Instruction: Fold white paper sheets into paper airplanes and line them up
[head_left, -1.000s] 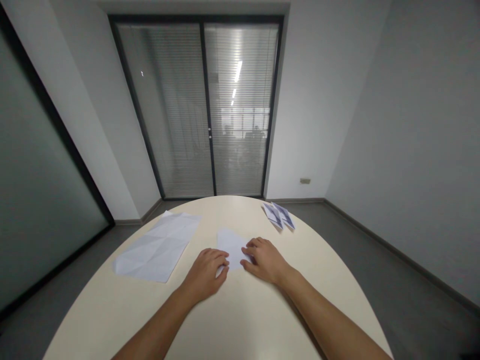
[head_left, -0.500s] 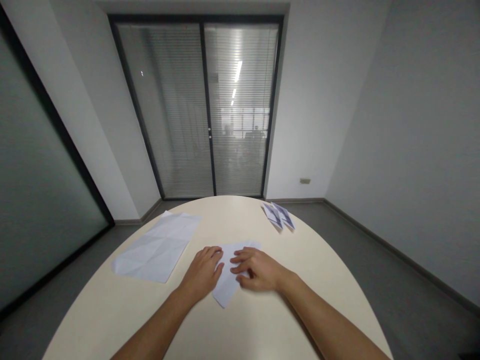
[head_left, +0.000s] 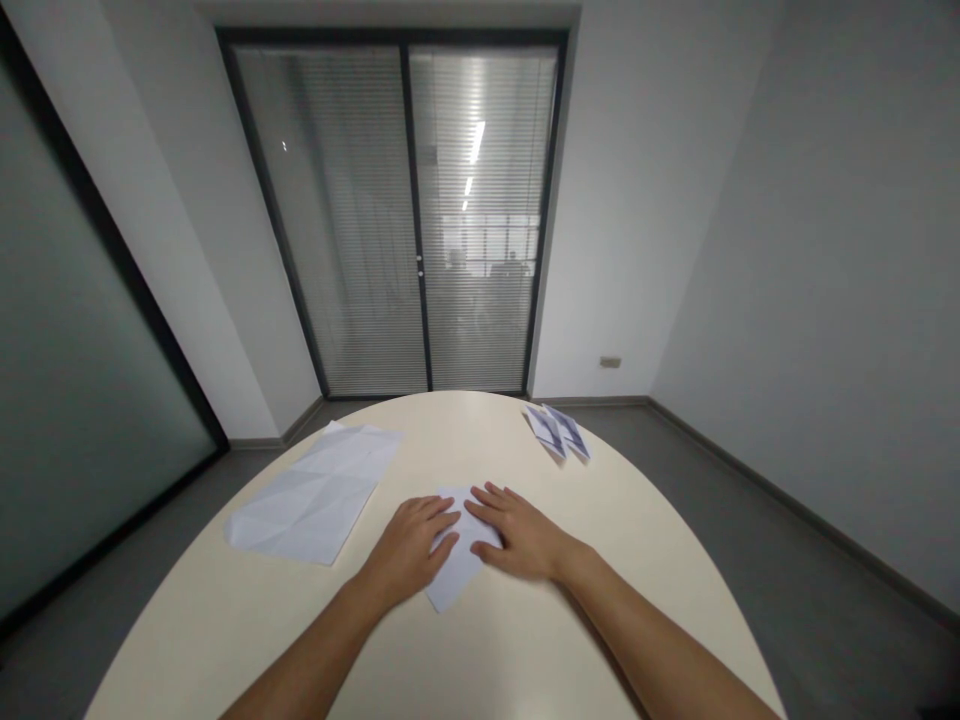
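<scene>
A white folded sheet of paper (head_left: 452,578) lies on the table in front of me, one corner pointing towards me. My left hand (head_left: 417,545) rests on its left side with fingers spread and stretched out. On the right side, my right hand (head_left: 521,533) lies over the paper, its fingers also apart and reaching across the far part. Both hands cover much of the sheet, so its full outline and any folds under them are hidden.
The round cream table (head_left: 420,670) fills the lower view. A larger creased white sheet (head_left: 319,495) lies to the left. Two folded papers with dark printing (head_left: 559,432) stand near the far right edge. A glass door with blinds (head_left: 420,220) is beyond.
My right hand's fingers have stretched out and flattened on the paper. The paper's far right part no longer shows beyond that hand. My left hand has shifted slightly right.
</scene>
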